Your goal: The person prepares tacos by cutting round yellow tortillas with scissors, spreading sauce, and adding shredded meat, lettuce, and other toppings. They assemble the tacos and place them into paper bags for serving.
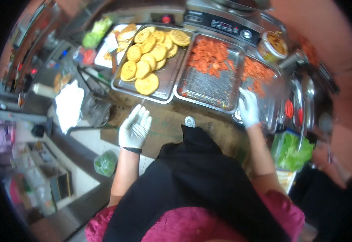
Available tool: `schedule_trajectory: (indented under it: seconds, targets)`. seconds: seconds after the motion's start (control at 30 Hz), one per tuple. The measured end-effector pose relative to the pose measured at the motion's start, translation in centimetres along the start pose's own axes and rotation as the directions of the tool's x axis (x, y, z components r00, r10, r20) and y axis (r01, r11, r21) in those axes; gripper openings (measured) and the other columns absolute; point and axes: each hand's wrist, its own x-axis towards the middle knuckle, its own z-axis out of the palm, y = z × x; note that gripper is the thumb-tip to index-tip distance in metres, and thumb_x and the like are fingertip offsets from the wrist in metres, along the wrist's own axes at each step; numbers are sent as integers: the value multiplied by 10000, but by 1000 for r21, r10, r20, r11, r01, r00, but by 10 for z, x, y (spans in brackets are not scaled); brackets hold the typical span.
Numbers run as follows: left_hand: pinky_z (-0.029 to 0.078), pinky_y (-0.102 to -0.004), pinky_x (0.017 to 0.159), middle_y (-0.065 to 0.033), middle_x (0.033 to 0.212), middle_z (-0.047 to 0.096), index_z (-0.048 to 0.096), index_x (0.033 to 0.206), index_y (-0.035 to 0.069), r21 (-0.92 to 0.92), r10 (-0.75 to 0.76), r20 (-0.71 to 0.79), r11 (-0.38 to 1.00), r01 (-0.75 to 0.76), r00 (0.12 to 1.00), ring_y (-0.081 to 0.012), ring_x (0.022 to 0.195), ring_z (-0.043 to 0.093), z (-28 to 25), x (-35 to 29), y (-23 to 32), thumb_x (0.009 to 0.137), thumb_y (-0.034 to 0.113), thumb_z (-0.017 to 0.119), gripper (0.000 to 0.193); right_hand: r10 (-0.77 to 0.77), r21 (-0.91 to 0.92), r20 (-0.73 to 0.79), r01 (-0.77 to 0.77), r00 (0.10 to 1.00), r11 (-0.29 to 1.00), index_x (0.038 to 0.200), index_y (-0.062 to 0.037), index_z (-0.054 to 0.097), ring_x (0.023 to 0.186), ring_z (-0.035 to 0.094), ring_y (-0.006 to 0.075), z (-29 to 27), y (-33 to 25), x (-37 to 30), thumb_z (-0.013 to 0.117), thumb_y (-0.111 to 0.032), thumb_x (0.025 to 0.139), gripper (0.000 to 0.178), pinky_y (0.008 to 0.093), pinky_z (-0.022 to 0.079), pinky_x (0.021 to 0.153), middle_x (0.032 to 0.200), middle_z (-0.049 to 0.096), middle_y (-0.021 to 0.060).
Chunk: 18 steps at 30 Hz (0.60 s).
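Observation:
My left hand [135, 128], in a white glove, is held palm up in front of a metal tray [166, 86] of round yellow flatbreads [147, 84]. Its fingers are spread and nothing lies in it. My right hand [249, 109], also gloved, is at the near edge where the middle tray [208, 88] meets the right tray [266, 115]. Its fingers reach forward, apart from the thumb, with no held thing showing. Reddish-orange meat pieces [210, 56] fill the far part of the middle tray. More red pieces [258, 74] lie in the right tray.
A cooker with a control panel [224, 26] stands behind the trays, beside a tub of brown sauce [273, 45]. Ladles [308, 94] and a lettuce container [291, 153] are at right. White bags [69, 107] hang at left. Someone's arm [339, 171] appears at far right.

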Motion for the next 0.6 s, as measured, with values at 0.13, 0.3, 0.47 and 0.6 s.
schedule_trajectory:
  seconds: [0.13,0.3,0.47,0.6]
  targets:
    - [505,-454,1046,-163,1329,624,509,1409,-1,-9,234,-28,972,-235,972,-304,1202,622,44,10,47,966,134,552,465,-322,112,51,315,945,942,1234,-109,665,1120,591,355,90,-59,140,644,-78,893,343,415,478,985,1185,625,159]
    - [468,-471,1090,-245,1429,522,471,1415,-51,157,318,-90,940,-302,944,-355,1303,543,56,32,60,987,166,562,489,-154,35,773,201,616,979,1264,-83,626,1155,610,349,197,-147,186,576,-373,955,427,433,481,999,1266,631,185]
    - [462,-473,1038,-279,1488,397,484,1365,-8,217,62,-341,976,15,938,-412,1294,496,14,140,77,960,237,606,489,139,-21,922,-313,360,949,1186,70,633,886,693,313,287,-143,197,661,-357,914,507,418,560,740,1066,690,234]
    - [375,-447,1087,-271,1515,353,386,1444,41,478,49,-401,863,163,915,-379,1356,418,9,188,80,955,311,623,607,194,55,908,-564,372,824,1077,103,652,616,633,240,314,-150,176,707,-337,896,479,371,518,480,817,661,186]
